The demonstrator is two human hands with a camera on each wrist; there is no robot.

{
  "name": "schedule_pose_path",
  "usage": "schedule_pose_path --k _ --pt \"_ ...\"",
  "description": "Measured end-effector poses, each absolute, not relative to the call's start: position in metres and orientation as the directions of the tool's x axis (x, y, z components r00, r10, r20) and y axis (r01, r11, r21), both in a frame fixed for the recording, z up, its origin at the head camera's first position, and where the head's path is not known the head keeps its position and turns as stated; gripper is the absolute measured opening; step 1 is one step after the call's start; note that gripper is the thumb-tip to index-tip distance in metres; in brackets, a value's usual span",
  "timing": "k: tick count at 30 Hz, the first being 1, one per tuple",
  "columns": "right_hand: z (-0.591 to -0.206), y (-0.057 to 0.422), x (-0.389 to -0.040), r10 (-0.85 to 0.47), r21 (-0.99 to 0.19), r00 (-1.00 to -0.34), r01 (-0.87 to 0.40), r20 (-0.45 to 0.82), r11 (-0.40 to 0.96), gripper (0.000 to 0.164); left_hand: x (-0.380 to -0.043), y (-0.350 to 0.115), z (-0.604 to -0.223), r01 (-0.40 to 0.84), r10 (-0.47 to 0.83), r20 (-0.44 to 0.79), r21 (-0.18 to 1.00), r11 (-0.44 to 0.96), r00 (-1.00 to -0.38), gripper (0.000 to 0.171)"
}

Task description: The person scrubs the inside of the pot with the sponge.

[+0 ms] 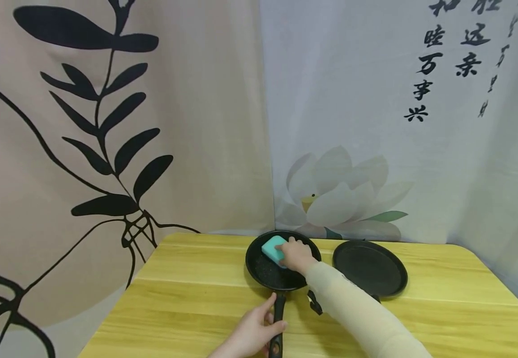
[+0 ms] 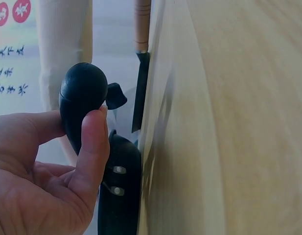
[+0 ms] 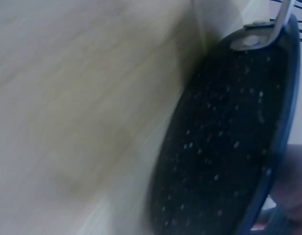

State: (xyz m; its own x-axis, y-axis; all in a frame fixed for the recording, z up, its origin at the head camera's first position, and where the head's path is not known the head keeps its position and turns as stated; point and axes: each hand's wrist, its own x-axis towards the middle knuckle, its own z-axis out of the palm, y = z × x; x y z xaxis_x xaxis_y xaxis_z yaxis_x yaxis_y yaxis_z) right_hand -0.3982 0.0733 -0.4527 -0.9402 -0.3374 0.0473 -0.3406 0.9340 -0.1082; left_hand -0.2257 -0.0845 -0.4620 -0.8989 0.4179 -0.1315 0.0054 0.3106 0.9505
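A black frying pan (image 1: 269, 276) with a speckled inside lies on the wooden table. My left hand (image 1: 252, 325) grips its black handle (image 1: 278, 311) near the pan, thumb on one side and fingers on the other. The left wrist view shows that hand (image 2: 48, 181) pinching the rounded handle, with two rivets on the pan wall (image 2: 122, 210) beyond. Inside the pan my right hand (image 1: 298, 255) holds a teal sponge (image 1: 274, 248) against the surface. From the right wrist, the pan's outer side (image 3: 219, 147) hides most of the hand (image 3: 293, 181).
A flat black pan (image 1: 368, 268) lies to the right, its handle mostly behind the right sleeve (image 1: 353, 308). In the left wrist view, a brown handle (image 2: 142, 24) joins a dark flat piece. Patterned curtains (image 1: 214, 124) hang behind the table (image 1: 187, 298).
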Motion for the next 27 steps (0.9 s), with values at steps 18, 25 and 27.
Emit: schedule_pose_path --k 18,25,27 --pt "-0.452 0.095 -0.398 -0.326 0.005 -0.944 -0.326 0.057 0.945 0.047 -0.224 -0.083 -0.461 -0.006 0.388 -0.143 0.943 0.333 -0.911 0.072" --pt "-0.451 0.104 -0.4 -0.318 -0.031 -0.948 -0.319 0.025 0.947 0.05 -0.223 -0.083 -0.46 -0.01 0.386 -0.149 0.94 0.34 -0.91 0.072" --pt "-0.449 0.106 -0.401 -0.316 -0.047 -0.949 -0.317 0.012 0.947 0.05 -0.224 -0.083 -0.46 -0.005 0.39 -0.145 0.941 0.337 -0.909 0.071"
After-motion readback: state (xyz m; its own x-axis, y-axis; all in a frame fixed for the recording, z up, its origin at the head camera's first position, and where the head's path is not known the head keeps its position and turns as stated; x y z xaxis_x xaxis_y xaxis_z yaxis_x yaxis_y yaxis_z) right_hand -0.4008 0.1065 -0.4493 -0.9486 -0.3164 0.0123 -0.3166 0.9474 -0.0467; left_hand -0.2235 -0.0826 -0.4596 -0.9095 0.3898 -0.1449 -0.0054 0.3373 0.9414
